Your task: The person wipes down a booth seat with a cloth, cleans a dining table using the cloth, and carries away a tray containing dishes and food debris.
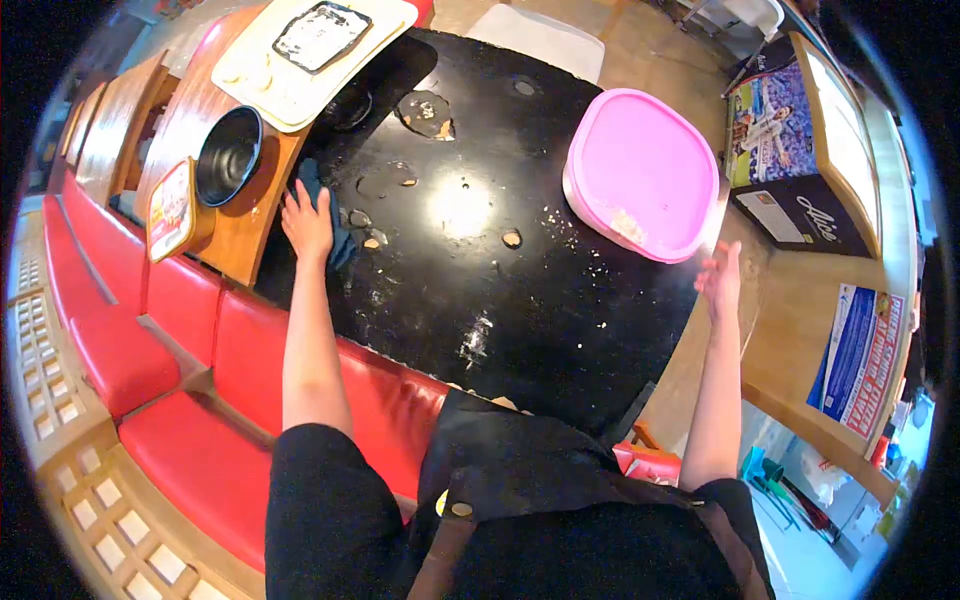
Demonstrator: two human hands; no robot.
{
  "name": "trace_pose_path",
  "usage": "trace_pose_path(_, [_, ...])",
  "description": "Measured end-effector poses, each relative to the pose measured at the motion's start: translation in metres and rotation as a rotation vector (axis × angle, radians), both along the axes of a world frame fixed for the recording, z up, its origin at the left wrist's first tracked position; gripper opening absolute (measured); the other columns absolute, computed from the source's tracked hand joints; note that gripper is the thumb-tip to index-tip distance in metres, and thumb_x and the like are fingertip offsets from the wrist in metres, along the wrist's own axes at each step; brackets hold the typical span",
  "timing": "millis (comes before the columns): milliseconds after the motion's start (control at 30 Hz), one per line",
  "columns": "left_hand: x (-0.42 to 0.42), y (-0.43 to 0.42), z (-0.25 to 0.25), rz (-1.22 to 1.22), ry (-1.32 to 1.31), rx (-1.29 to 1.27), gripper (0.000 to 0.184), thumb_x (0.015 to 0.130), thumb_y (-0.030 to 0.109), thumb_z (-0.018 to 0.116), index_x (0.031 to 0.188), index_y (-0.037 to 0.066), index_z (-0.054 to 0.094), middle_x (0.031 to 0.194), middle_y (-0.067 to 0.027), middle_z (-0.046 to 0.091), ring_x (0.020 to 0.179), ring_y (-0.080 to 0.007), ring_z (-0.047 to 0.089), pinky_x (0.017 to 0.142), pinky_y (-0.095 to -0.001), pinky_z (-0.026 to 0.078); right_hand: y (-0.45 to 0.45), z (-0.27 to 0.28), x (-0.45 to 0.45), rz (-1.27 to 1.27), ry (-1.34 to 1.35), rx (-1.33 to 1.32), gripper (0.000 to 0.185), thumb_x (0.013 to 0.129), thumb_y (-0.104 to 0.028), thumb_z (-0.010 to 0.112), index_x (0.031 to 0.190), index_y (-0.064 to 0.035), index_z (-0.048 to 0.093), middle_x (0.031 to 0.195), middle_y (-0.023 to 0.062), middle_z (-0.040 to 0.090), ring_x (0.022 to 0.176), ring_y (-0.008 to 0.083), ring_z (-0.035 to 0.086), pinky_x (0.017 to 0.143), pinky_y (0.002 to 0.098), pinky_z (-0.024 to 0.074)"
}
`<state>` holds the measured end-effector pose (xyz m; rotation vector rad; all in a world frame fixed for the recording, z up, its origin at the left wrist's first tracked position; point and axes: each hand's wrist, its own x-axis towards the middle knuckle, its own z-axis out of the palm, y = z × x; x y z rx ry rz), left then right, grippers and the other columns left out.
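Observation:
My left hand lies flat with its fingers spread on a dark blue cloth, at the left edge of the black table. Part of the cloth is hidden beneath the hand. My right hand hovers off the table's right edge, fingers apart and slightly bent, holding nothing. Just beyond it sits a tub with a pink lid, with pale crumbs on the lid's near side. Crumbs and smears are scattered over the tabletop, which has several worn, chipped patches.
A wooden table adjoins on the left, bearing a black bowl, a rectangular tub and a cream tray with a black-rimmed dish. Red bench seats run along the left. A printed box stands right.

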<state>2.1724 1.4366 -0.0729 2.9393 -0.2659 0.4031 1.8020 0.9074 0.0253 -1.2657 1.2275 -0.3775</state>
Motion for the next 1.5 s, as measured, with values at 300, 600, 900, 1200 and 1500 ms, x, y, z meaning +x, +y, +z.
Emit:
trace_pose_path(300, [-0.011,-0.058,-0.005,-0.287,-0.132,-0.060,0.041,0.085,0.015,0.047,0.124,0.001,0.049,0.131,-0.0219,0.045,0.119,-0.0370,0.043,0.096,-0.0441,0.037,0.069,0.017,-0.191,-0.351,0.117,0.083,0.060,0.087,-0.061,0.040,0.123,-0.0140,0.044,0.078,0.0047,0.052,0.056,0.0160,0.050,0.048,0.0316,0.0433])
trace_pose_path(600, [-0.160,-0.167,0.038,-0.637,0.281,-0.778,0.034,0.065,-0.005,0.054,0.092,0.009,0.069,0.107,-0.0095,0.061,0.102,-0.0283,0.053,0.092,-0.0391,0.042,0.112,0.023,-0.088,-0.061,0.103,0.060,0.053,0.092,-0.055,0.037,0.120,-0.0104,0.049,0.078,0.0041,0.053,0.056,0.0135,0.052,0.050,0.0272,0.0451])
trace_pose_path(900, [-0.050,0.009,0.132,-0.181,-0.289,-0.587,0.031,0.069,-0.001,0.050,0.092,0.007,0.069,0.102,-0.0111,0.064,0.098,-0.0268,0.058,0.087,-0.0368,0.044,0.109,0.014,-0.129,0.001,0.246,-0.080,0.052,0.091,-0.055,0.039,0.114,-0.0099,0.051,0.077,0.0041,0.052,0.055,0.0124,0.051,0.048,0.0264,0.0453])
trace_pose_path(1200, [-0.030,0.013,0.068,-0.348,0.117,-0.587,0.033,0.067,-0.002,0.053,0.092,0.008,0.071,0.093,-0.0197,0.065,0.089,-0.0340,0.061,0.084,-0.0377,0.047,0.116,0.001,-0.153,-0.008,0.300,-0.031,0.053,0.090,-0.056,0.039,0.111,-0.0092,0.051,0.078,0.0050,0.051,0.054,0.0130,0.051,0.046,0.0276,0.0454])
trace_pose_path(1500, [0.029,-0.066,0.083,0.097,1.140,-1.875,0.086,0.079,0.046,0.064,0.144,0.015,0.016,0.137,-0.0170,0.038,0.125,-0.0334,0.037,0.100,-0.0460,0.033,0.135,0.017,-0.166,-0.018,0.316,-0.052,0.047,0.090,-0.054,0.042,0.103,-0.0098,0.053,0.070,0.0041,0.054,0.048,0.0121,0.052,0.040,0.0260,0.0441])
